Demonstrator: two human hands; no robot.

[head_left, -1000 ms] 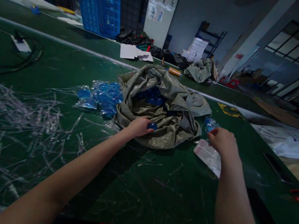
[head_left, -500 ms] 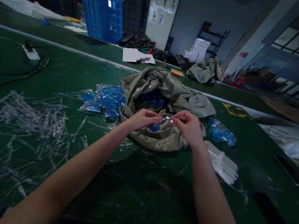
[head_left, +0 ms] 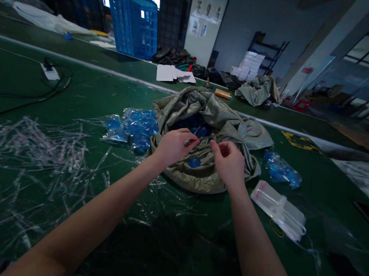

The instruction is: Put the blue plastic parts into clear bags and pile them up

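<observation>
An olive woven sack (head_left: 204, 179) lies crumpled on the green bench mat (head_left: 165, 249), with dark blue round pieces (head_left: 192, 124) in its opening. My left hand (head_left: 174, 145) is above the sack, pinching a thin grey strip (head_left: 191, 141) at the fingertips. My right hand (head_left: 226, 162) is next to it with curled fingers; anything in them is hidden. A single blue cap (head_left: 195, 162) rests on the sack between my hands. Clear bags of blue pieces lie to the left (head_left: 132, 127) and right (head_left: 282, 170) of the sack.
A flat stack of clear bags (head_left: 278, 211) lies right of the sack. Clear plastic scraps (head_left: 23, 162) cover the left of the mat. A power strip (head_left: 50, 72) with black cable sits beyond them. A blue crate (head_left: 131, 24) stands on the far bench.
My hands came together over the sack, then parted slightly. The blue cap is now uncovered between them. The view has turned slightly, shifting the scene right.
</observation>
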